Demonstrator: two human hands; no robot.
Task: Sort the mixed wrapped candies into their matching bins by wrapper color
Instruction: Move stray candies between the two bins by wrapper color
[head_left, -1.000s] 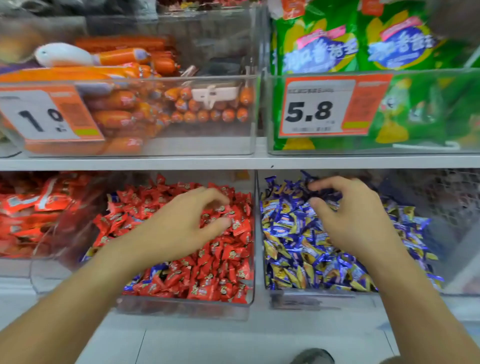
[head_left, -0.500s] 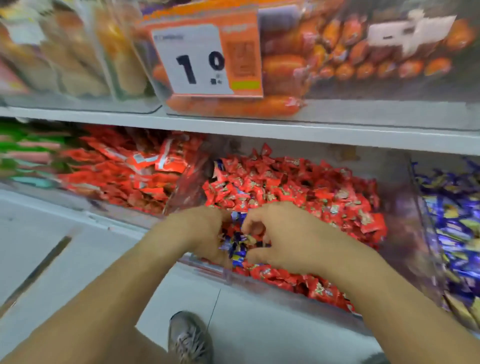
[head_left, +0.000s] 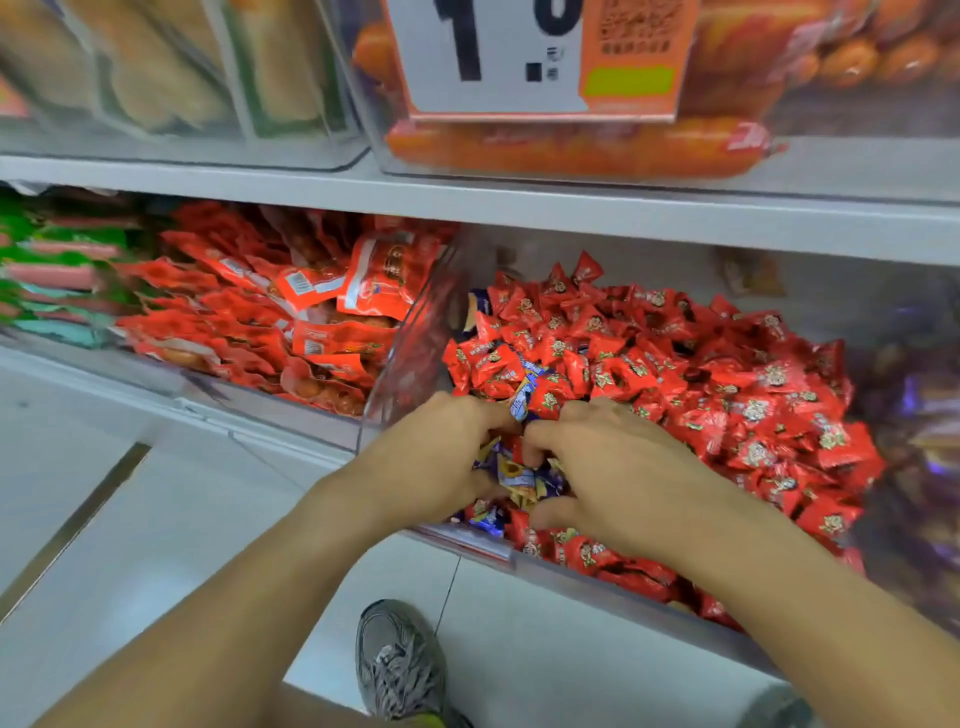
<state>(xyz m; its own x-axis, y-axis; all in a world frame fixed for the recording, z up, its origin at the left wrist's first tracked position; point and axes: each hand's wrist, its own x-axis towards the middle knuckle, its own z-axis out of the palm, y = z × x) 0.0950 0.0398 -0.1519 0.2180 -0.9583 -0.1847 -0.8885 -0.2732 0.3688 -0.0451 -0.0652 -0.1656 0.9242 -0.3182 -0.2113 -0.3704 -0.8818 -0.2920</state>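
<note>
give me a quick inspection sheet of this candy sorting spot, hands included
surface: white shelf above, clear red candy bin on the lower level
job's things: red candies fill the bin; blue candies clustered at its front left corner
clutter: orange-red packets in the bin to the left
hands: left hand and right hand both curled into the blue cluster; exact grip hidden
cables: nothing seen
surroundings: price tag, sausages above, grey shoe on pale floor

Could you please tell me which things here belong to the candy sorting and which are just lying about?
Job: left hand, right hand, blue-wrapped candies, red-wrapped candies, clear candy bin.
Lying about: price tag, orange sausages, red snack packs, grey sneaker.
</note>
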